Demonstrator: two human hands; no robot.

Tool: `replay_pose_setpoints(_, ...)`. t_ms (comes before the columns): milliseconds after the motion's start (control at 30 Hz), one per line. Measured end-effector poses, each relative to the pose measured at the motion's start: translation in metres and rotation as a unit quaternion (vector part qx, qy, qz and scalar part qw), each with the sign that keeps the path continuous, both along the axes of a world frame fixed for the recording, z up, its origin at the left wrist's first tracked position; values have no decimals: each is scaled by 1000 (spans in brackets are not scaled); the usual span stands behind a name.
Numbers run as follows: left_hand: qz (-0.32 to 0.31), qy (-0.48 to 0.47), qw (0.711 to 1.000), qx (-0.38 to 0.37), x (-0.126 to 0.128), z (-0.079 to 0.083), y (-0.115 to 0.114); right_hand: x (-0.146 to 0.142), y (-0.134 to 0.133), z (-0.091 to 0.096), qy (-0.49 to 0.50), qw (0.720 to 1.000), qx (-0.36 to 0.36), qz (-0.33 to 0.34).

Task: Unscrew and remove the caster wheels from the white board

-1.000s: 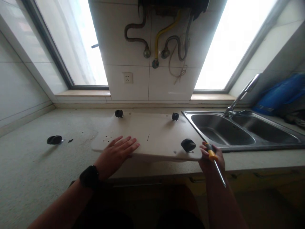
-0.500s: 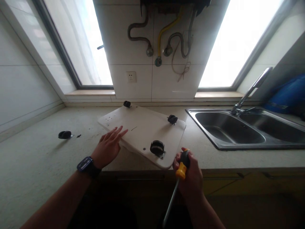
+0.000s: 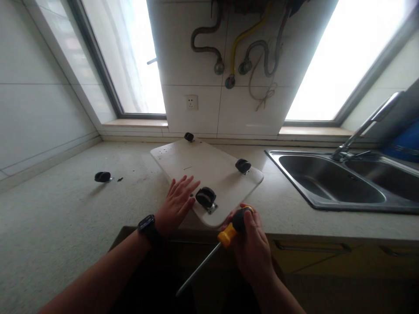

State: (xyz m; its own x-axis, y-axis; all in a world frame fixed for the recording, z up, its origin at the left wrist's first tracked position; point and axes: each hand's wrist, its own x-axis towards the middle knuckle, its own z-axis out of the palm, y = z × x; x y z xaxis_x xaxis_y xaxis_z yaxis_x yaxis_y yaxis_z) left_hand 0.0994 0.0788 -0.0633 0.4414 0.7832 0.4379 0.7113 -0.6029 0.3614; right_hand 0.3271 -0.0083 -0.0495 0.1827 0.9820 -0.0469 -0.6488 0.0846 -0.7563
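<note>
One white board point(image 3: 212, 170) lies on the countertop point(image 3: 137, 205), its long axis running from far left to near right, with three black casters point(image 3: 203, 198) (a fourth caster point(image 3: 102, 176) sits apart, left). The left hand point(image 3: 173, 207), fingers spread, touches the board's near-left edge; the right hand point(image 3: 253, 244) grips one yellow-and-black screwdriver point(image 3: 225, 238), shaft pointing near-left.

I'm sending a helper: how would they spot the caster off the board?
On the pale countertop, look left of the white board. The black caster sits there near a small dark bit. Unlike the other three casters, it is off the board.
</note>
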Motion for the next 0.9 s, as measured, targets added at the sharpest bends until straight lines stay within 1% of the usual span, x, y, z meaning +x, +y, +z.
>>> replay_pose_setpoints(100,-15,-14,1000,-4,-12,-2,14,-9,4,-3,-17,1000,-2,22)
replay_pose_setpoints(233,-35,-41,998,-16,-30,-5,35,-24,11,-8,-41,998,14,49)
replay_pose_setpoints(367,-50,-78,996,-14,-45,-10,54,-36,18,-12,-54,994,21,90)
replay_pose_setpoints(467,-58,-87,994,-17,-52,-11,62,-37,22,-11,-68,991,22,109)
replay_pose_setpoints(533,-64,-88,994,-23,-56,-10,66,-31,26,-6,-90,990,23,108)
replay_pose_setpoints(600,-71,-94,993,-28,-59,-10,69,-21,31,3,-116,989,30,91)
replay_pose_setpoints(700,-72,-115,990,-26,-58,-13,72,-2,43,25,-144,986,70,44)
replay_pose_setpoints(800,-50,-162,985,-9,-53,-19,74,13,60,54,-165,975,146,-1)
replay_pose_setpoints(900,-30,-193,981,0,-45,-24,76,17,82,84,-179,956,226,-57)
